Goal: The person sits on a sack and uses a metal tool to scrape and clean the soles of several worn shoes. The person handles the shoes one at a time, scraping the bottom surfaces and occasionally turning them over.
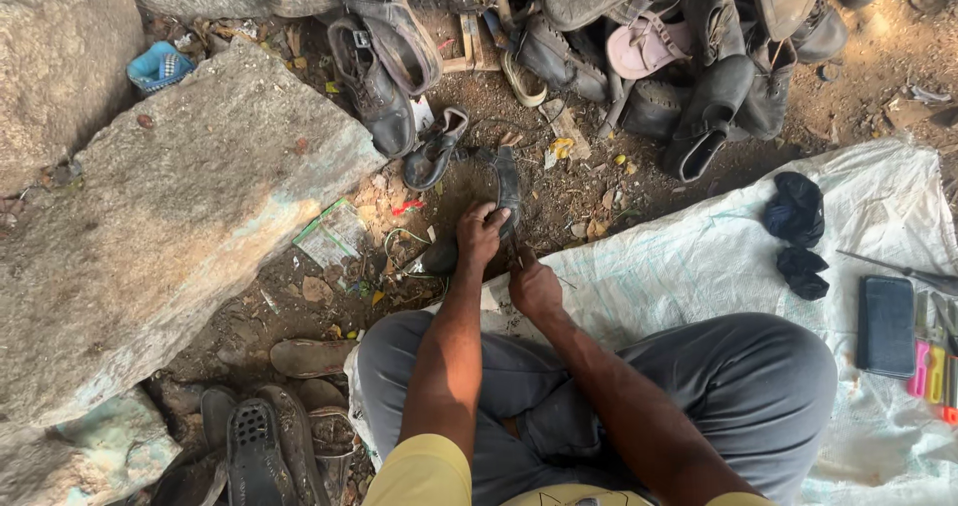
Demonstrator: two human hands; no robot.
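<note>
1. A flat green-and-clear packet (334, 232) lies on the dirt beside the stone slab (170, 217).
2. Both forearms reach forward over the crossed legs.
3. The left hand (481, 235) is clamped on a dark sandal (506, 189) upright on the ground.
4. The right hand (534, 286) is curled shut just beside the sandal; what it grips is unclear.
</note>
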